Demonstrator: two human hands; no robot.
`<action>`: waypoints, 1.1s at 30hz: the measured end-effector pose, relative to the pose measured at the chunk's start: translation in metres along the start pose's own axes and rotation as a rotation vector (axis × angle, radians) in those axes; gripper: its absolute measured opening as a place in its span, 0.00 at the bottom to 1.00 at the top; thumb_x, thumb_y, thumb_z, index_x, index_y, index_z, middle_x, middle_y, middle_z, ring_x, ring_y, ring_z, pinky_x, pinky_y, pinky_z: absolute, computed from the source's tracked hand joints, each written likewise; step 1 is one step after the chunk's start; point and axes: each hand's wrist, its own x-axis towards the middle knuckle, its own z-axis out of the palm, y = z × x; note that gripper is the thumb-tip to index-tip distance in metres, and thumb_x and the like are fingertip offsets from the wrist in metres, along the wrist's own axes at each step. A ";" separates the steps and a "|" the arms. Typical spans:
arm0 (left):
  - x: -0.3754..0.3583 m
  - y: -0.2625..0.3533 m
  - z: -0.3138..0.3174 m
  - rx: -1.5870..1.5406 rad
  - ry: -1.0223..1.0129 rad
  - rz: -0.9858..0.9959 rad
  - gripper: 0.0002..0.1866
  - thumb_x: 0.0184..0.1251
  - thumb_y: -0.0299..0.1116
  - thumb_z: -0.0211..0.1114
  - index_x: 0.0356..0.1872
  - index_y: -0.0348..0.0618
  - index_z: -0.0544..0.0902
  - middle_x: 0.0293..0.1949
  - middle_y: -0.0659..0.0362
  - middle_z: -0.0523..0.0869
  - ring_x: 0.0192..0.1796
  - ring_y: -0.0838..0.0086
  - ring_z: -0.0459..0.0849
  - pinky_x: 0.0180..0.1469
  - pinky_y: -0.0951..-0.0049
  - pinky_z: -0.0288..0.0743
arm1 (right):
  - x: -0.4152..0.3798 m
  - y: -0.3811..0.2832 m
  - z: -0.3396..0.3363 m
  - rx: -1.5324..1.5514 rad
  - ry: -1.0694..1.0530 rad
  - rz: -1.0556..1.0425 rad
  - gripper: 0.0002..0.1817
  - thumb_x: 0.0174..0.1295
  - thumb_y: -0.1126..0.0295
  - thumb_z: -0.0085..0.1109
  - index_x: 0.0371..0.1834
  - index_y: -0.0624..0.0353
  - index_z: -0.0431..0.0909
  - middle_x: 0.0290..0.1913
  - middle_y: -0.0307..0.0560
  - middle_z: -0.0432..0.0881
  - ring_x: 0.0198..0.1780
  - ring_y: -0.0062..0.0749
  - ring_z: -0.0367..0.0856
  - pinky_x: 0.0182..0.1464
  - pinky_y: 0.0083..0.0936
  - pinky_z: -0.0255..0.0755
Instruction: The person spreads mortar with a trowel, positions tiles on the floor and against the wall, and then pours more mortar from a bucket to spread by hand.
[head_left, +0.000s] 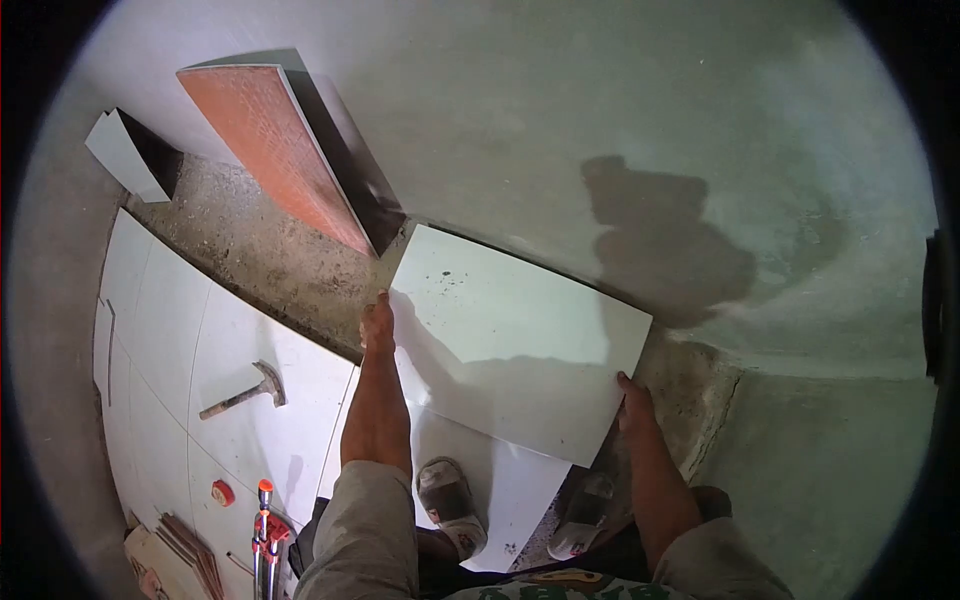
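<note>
Crouching low, the person shows two sandalled feet at six o'clock, the left sandal (pixel 452 503) on laid tile and the right sandal (pixel 583 513) on bare gritty floor. Both arms reach forward to a large white tile (pixel 510 340) held between them. The left hand (pixel 377 325) is clamped on the tile's left edge, fingers curled over it; the right hand (pixel 634 400) grips the near right corner, fingers mostly hidden beneath. The tile sits at the middle of the view, tilted, its far edge near the wall (pixel 600 110) and its near part over the tiles already down.

A slip looks likeliest at the right corner, where the grip is small and the tile overhangs; if it dropped, a corner could chip on the rough screed (pixel 270 260) or crack against the laid row. Dragging it over grit could also scratch the glaze, and the feet are close beneath.

At nine o'clock, on the laid white tiles (pixel 180 330), lies a hammer (pixel 245 392), with a small red round object (pixel 222 492) and a red-handled tool (pixel 264 530) toward seven o'clock, beside a stack of brownish pieces (pixel 180 555). Farther off, at eleven o'clock, a reddish-backed tile (pixel 285 150) leans against the wall, and a smaller white offcut (pixel 130 152) stands at ten o'clock. The wall is plain grey plaster, with the person's shadow at two o'clock.
</note>
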 end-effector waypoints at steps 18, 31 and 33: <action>-0.171 -0.010 0.104 -1.270 -0.404 -0.413 0.28 0.66 0.55 0.43 0.55 0.41 0.68 0.53 0.53 0.72 0.54 0.63 0.71 0.58 0.63 0.63 | -0.304 -0.221 -0.012 -0.762 0.322 -1.082 0.28 0.49 0.49 0.64 0.36 0.68 0.72 0.32 0.44 0.75 0.36 0.28 0.72 0.40 0.25 0.66; -0.177 0.004 0.078 -1.196 -0.476 -0.172 0.32 0.66 0.56 0.38 0.61 0.40 0.61 0.60 0.50 0.66 0.61 0.60 0.65 0.60 0.57 0.55 | -0.309 -0.245 0.036 -1.357 -0.050 -1.446 0.13 0.46 0.70 0.61 0.17 0.65 0.68 0.15 0.45 0.67 0.17 0.31 0.65 0.21 0.28 0.58; -0.164 -0.005 0.069 -1.129 -0.437 -0.252 0.30 0.66 0.53 0.40 0.61 0.40 0.63 0.58 0.53 0.69 0.61 0.63 0.66 0.60 0.58 0.56 | -0.296 -0.246 0.032 -1.405 -0.022 -1.420 0.13 0.46 0.69 0.62 0.17 0.65 0.69 0.15 0.46 0.67 0.17 0.31 0.65 0.22 0.28 0.58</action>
